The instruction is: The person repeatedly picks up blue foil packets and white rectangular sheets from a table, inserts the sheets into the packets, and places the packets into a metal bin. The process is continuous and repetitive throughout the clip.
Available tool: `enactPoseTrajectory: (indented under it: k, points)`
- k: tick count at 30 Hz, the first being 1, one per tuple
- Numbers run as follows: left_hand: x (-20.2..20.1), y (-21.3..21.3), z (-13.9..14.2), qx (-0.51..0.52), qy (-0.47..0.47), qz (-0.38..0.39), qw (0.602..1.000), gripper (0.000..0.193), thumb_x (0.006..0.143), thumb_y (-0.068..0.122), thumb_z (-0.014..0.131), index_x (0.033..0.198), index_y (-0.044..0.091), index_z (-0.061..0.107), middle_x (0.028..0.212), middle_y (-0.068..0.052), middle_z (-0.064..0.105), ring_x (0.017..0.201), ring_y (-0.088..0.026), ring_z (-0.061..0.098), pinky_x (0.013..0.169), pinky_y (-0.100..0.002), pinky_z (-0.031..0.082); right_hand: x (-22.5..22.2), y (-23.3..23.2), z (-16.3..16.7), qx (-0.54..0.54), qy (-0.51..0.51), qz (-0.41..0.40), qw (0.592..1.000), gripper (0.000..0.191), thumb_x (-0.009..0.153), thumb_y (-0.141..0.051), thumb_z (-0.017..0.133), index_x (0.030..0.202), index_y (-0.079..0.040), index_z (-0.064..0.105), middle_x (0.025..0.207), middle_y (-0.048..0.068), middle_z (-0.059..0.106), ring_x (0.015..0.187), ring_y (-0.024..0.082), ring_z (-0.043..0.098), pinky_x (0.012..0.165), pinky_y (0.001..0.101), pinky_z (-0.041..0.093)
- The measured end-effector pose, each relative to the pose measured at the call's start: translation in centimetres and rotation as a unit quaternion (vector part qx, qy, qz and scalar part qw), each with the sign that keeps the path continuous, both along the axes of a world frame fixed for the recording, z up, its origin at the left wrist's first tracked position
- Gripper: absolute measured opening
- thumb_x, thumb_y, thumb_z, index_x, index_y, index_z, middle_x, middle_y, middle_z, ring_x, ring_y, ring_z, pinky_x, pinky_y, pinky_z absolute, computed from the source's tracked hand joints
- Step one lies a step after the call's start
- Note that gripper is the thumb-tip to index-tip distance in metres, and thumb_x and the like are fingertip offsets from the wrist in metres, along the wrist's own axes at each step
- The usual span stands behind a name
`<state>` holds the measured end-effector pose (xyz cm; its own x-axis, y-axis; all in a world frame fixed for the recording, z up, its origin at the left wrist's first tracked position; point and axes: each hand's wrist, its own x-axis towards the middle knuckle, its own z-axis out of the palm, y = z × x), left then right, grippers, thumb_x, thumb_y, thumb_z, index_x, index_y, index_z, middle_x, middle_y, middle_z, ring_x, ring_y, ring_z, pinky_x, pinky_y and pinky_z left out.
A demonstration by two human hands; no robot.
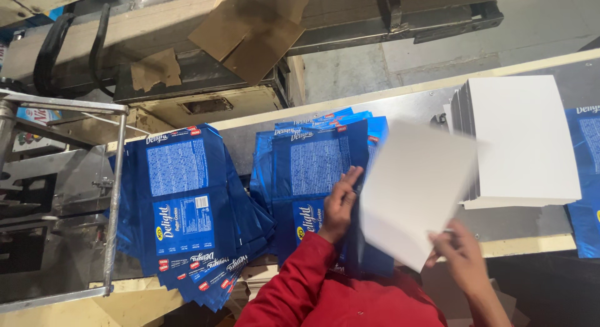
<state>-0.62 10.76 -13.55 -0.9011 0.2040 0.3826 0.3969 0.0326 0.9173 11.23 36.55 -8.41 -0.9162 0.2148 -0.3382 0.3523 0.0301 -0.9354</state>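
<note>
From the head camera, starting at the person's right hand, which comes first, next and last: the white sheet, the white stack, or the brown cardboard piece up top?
1. White sheet: held at its lower corner by the right hand.
2. Stack of white sheets: on the table, up and to the right.
3. Brown cardboard piece: far off, upper left, on the machine.

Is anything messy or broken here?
Yes. Torn brown cardboard scraps lie loose on the machine at the top. The left pile of blue wrappers has slid into a crooked fan, with corners poking over the table edge.
</note>
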Motion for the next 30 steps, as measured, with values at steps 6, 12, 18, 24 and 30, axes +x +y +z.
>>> enactPoseTrajectory:
  k: [6,12,18,24,30]
  points:
    - [-1.2,-0.2,-3.3,0.091,0.001,-0.008,0.996,0.008,0.109,0.001,0.037,0.107,0.005,0.044,0.153,-0.023,0.054,0.151,-0.031,0.045,0.130,-0.040,0.025,-0.2,-1.0,-1.3,-0.009,0.100,-0.091,0.991,0.023,0.099,-0.008,0.060,0.114,0.006,0.049,0.075,0.018,0.071,0.063,0.019,0.072,0.061,0.0292,0.054]
    - [-0.3,-0.4,-2.6,0.092,-0.004,0.028,0.995,0.015,0.103,-0.006,0.039,0.109,0.001,0.050,0.152,-0.024,0.052,0.152,-0.035,0.040,0.128,-0.046,0.026,-0.3,-1.7,-0.4,0.143,0.036,-0.074,0.986,0.020,0.098,-0.010,0.061,0.108,0.006,0.054,0.074,0.015,0.071,0.059,0.019,0.071,0.049,0.0294,0.051]
    - [-0.3,-0.5,1.1,-0.018,0.094,0.030,0.995,0.011,0.100,-0.008,0.047,0.103,0.002,0.049,0.155,-0.022,0.053,0.154,-0.040,0.040,0.131,-0.049,0.023,1.4,-0.1,0.3,0.079,-0.088,0.088,0.989,0.023,0.092,-0.016,0.068,0.105,0.002,0.059,0.062,0.018,0.071,0.048,0.022,0.070,0.045,0.0344,0.054]
    - [3.3,2.6,2.3,-0.101,0.131,-0.107,0.980,0.028,0.099,-0.001,0.051,0.126,-0.003,0.056,0.153,-0.025,0.050,0.151,-0.039,0.037,0.129,-0.052,0.018,-2.0,-4.0,-5.4,0.094,0.082,0.230,0.965,0.026,0.090,-0.009,0.065,0.115,-0.005,0.063,0.077,0.014,0.073,0.064,0.019,0.068,0.058,0.0345,0.054]
    - [3.2,1.2,1.2,0.064,0.011,-0.032,0.997,0.009,0.109,0.008,0.045,0.114,0.005,0.050,0.154,-0.021,0.055,0.154,-0.033,0.045,0.132,-0.049,0.027,-5.8,-6.2,-3.0,0.138,0.186,0.346,0.909,0.027,0.087,0.001,0.064,0.114,0.000,0.066,0.108,0.012,0.073,0.093,0.020,0.073,0.079,0.0332,0.058]
